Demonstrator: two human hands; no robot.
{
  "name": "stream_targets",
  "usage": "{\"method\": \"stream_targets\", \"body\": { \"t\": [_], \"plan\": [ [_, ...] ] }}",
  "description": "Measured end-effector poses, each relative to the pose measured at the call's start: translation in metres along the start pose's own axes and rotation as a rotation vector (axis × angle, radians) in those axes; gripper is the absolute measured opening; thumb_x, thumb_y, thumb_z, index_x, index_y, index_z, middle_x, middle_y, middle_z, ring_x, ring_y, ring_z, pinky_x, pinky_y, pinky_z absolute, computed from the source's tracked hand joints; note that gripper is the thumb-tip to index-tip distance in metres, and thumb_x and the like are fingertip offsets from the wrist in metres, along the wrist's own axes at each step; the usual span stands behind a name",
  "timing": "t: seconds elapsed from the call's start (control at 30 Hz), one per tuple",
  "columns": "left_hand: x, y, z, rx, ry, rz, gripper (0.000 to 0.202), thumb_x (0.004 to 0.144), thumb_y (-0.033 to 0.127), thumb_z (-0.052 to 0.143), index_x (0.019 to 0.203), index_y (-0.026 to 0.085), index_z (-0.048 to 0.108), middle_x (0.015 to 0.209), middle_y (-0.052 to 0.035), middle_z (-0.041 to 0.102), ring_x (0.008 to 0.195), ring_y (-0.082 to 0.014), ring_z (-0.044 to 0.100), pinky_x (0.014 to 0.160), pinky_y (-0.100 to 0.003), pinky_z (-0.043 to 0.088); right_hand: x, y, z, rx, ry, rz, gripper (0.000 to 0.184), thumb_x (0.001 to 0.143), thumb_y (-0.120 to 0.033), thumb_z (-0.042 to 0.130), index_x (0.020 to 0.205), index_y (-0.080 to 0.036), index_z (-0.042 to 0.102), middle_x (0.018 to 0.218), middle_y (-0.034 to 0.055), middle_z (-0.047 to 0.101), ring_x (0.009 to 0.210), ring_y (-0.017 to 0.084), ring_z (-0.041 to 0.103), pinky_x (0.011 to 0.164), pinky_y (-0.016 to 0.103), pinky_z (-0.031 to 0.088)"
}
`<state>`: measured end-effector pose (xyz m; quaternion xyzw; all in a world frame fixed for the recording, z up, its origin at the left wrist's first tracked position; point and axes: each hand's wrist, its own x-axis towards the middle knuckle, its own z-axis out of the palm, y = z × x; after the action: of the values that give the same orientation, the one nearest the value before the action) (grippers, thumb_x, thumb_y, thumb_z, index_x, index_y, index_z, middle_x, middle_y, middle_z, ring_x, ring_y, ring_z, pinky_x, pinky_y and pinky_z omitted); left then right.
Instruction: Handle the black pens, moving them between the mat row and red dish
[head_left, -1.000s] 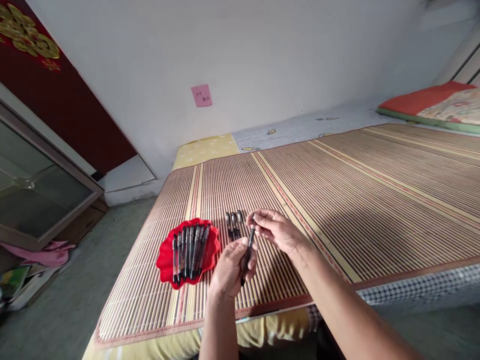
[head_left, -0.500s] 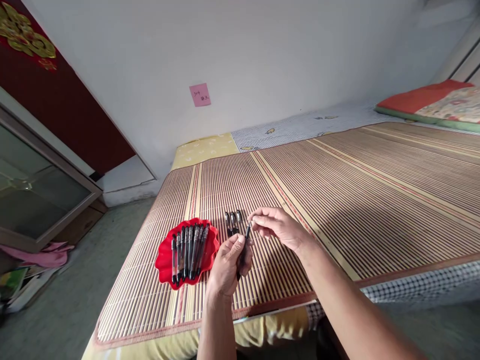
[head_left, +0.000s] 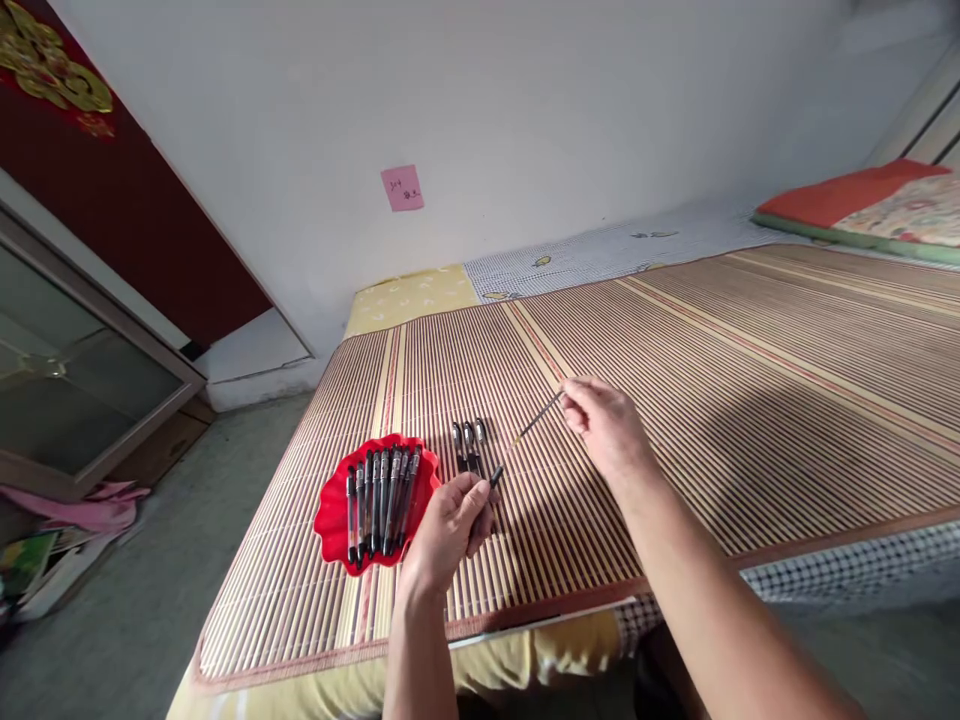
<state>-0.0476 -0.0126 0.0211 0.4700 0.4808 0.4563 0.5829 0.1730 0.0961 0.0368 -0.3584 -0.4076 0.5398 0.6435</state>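
My left hand [head_left: 452, 522] is closed around a black pen barrel [head_left: 496, 477], whose end points up and to the right. Between finger and thumb, my right hand [head_left: 600, 418] pinches a thin pen refill [head_left: 538, 416] by its upper end. The refill runs in a slanting line down to the barrel's end; whether its tip is still inside, I cannot tell. Several black pens [head_left: 381, 500] lie side by side in a red scalloped dish [head_left: 330, 535] left of my left hand. Three black-capped pieces [head_left: 469, 437] lie just beyond it, partly hidden by that hand.
A striped bamboo mat [head_left: 570, 340] covers the bed under everything. An orange and floral folded quilt [head_left: 855, 205] lies at the far right. On the white wall is a pink note [head_left: 403, 188]. A glass-fronted cabinet [head_left: 67, 370] stands at the left over the floor.
My right hand has moved up and right, drawing the refill out of the pen barrel. My left hand has shifted slightly left and down, still holding the barrel.
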Motion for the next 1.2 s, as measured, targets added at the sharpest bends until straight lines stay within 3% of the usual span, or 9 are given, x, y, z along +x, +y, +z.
{"method": "stream_targets", "body": {
  "t": [0.07,0.13,0.27,0.4,0.5,0.73,1.0,1.2],
  "plan": [
    [-0.002,0.002,-0.009,0.03,0.057,0.024,0.048,0.09,0.062,0.067,0.086,0.014,0.064,0.052,0.0067,0.052,0.038,-0.0027,0.032,0.041,-0.018,0.022,0.007,-0.008,-0.008,0.084,0.127,-0.047,0.025,0.07,-0.035,0.088,0.078,-0.017,0.072,0.064,-0.0025,0.062,0.048,0.004,0.047,0.041,0.015,0.034],
    [-0.001,0.005,-0.011,0.006,0.169,0.063,0.048,0.089,0.062,0.069,0.091,0.014,0.066,0.057,0.0044,0.057,0.042,-0.0037,0.038,0.043,-0.018,0.025,0.007,-0.013,-0.009,0.115,0.146,-0.042,0.028,0.066,-0.035,0.09,0.075,-0.017,0.071,0.061,-0.0031,0.06,0.046,0.003,0.044,0.039,0.014,0.031],
    [0.003,0.009,0.001,-0.074,0.315,0.118,0.051,0.079,0.059,0.081,0.1,0.013,0.071,0.074,-0.0004,0.067,0.051,-0.0043,0.043,0.046,-0.018,0.03,-0.009,-0.005,0.013,0.019,-0.087,0.073,0.03,0.07,-0.041,0.089,0.078,-0.017,0.073,0.065,-0.001,0.063,0.049,0.005,0.048,0.041,0.016,0.035],
    [0.006,0.007,0.013,-0.104,0.296,0.08,0.05,0.067,0.054,0.091,0.089,0.014,0.071,0.066,0.0039,0.059,0.051,-0.0039,0.039,0.048,-0.018,0.03,-0.026,0.016,0.035,-0.082,-0.264,0.099,0.031,0.081,-0.048,0.083,0.085,-0.018,0.074,0.071,0.0002,0.066,0.053,0.007,0.051,0.045,0.018,0.04],
    [0.005,0.006,0.013,-0.084,0.303,0.091,0.048,0.066,0.054,0.091,0.079,0.014,0.068,0.061,0.0056,0.053,0.051,-0.0045,0.037,0.048,-0.018,0.031,-0.026,0.023,0.034,-0.092,-0.317,0.097,0.03,0.084,-0.048,0.081,0.091,-0.019,0.075,0.076,0.0007,0.067,0.057,0.008,0.053,0.047,0.019,0.041],
    [0.002,0.004,0.011,-0.053,0.274,0.077,0.043,0.075,0.053,0.085,0.081,0.015,0.067,0.064,0.0045,0.054,0.053,-0.0052,0.038,0.048,-0.018,0.03,-0.017,0.009,0.021,-0.006,-0.273,0.083,0.025,0.087,-0.045,0.08,0.093,-0.021,0.078,0.097,0.0055,0.074,0.068,0.01,0.056,0.058,0.022,0.046],
    [0.003,0.009,0.017,-0.099,0.242,0.052,0.05,0.069,0.058,0.088,0.077,0.016,0.064,0.06,0.0062,0.049,0.052,-0.0054,0.036,0.047,-0.018,0.031,-0.019,0.005,0.025,0.051,-0.367,0.174,0.024,0.087,-0.043,0.08,0.095,-0.019,0.079,0.094,0.0045,0.071,0.066,0.008,0.054,0.056,0.02,0.044],
    [0.003,0.006,0.018,-0.086,0.222,0.078,0.043,0.075,0.053,0.086,0.077,0.015,0.064,0.061,0.0043,0.053,0.051,-0.0048,0.034,0.048,-0.018,0.03,-0.02,-0.001,0.024,0.049,-0.418,0.207,0.025,0.086,-0.041,0.081,0.097,-0.019,0.079,0.092,0.0041,0.071,0.065,0.008,0.055,0.055,0.018,0.045]
  ]
}}
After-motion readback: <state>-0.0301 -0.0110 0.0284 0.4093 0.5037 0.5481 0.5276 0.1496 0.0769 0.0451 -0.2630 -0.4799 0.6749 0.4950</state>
